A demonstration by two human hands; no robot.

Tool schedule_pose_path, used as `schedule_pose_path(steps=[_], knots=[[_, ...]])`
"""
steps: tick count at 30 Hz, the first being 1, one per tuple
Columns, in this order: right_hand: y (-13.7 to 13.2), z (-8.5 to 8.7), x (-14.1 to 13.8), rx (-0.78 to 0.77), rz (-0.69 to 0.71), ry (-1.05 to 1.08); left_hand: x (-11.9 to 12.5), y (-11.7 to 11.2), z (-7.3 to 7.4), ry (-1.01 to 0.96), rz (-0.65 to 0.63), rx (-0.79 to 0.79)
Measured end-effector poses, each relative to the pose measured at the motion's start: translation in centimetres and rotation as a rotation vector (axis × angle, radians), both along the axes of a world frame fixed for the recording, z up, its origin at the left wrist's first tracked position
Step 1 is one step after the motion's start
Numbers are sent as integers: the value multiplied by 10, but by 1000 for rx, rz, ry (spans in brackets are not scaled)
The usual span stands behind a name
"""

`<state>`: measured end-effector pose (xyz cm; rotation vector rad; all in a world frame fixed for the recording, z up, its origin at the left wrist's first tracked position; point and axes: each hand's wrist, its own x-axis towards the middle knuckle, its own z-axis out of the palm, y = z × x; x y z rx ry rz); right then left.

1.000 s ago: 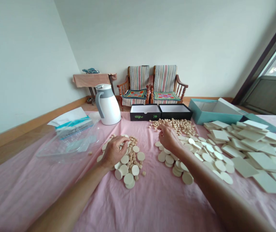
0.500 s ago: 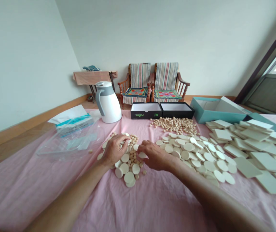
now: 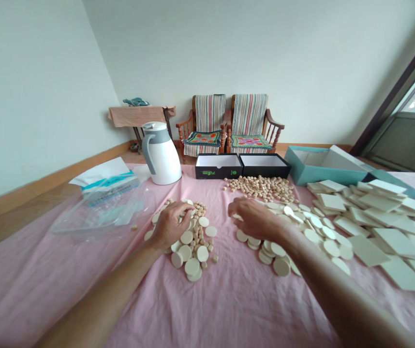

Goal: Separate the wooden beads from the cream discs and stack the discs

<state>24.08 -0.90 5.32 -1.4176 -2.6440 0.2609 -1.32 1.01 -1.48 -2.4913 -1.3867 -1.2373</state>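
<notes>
My left hand (image 3: 173, 223) rests over a mixed pile of pale round discs (image 3: 192, 266) and small wooden beads (image 3: 198, 235). Its fingers curve, with a gap showing between thumb and forefinger and nothing visible between them. My right hand (image 3: 253, 216) is bent down at the left end of a larger heap of round discs (image 3: 316, 236). A disc shows by its thumb, but whether it is gripped I cannot make out; its fingertips are partly hidden. One disc (image 3: 211, 231) lies at the right edge of the mixed pile.
Behind the discs lies a heap of wooden beads (image 3: 261, 186). Two black boxes (image 3: 219, 172) and a blue-green box (image 3: 329, 169) stand farther back. Square tiles (image 3: 398, 241) are heaped at right. A white jug (image 3: 167, 162) and clear plastic packaging (image 3: 102, 212) are at left on pink cloth.
My right hand has moved right and slightly up, from the edge of the mixed pile to the disc heap. A disc that was under it now lies uncovered. The left hand stays in place.
</notes>
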Motion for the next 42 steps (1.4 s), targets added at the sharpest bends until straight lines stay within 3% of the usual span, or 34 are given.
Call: schedule_pose_path(steps=[3, 7, 9, 12, 16, 18, 20, 24, 29, 32, 34, 38, 40, 42], knots=[[-1, -29, -32, -14, 218, 103, -1, 0, 0, 4, 3, 5], [-7, -47, -55, 42, 167, 60, 0, -1, 2, 25, 3, 7], [-9, -43, -54, 42, 148, 28, 0, -2, 3, 28, 6, 7], [-10, -22, -37, 24, 136, -65, 0, -2, 3, 16, 6, 10], [-13, 9, -4, 16, -8, -311, 0, -1, 2, -4, -2, 23], [-14, 16, 4, 26, -47, -361, 0, -1, 1, 1, -3, 21], [-16, 12, 0, 22, 4, -279, 0, 0, 1, 11, -5, 20], [-21, -14, -31, -37, 166, -39, -1, 0, 2, 24, 1, 21], [-25, -36, -54, -34, 109, -75, -2, 0, 2, 29, -6, 22], [-16, -36, -46, -56, 21, -51, -1, 1, 1, 27, -7, 23], [-5, -33, -36, -39, -135, -40, -1, 1, 1, 14, -7, 22], [13, -27, -21, 203, -414, 78, -2, 1, -1, -7, -18, 14], [12, -23, -21, 233, -410, 93, -2, 2, -1, -10, -17, 12], [2, -19, -26, 118, -295, 57, -3, 2, -2, -4, -16, 11]])
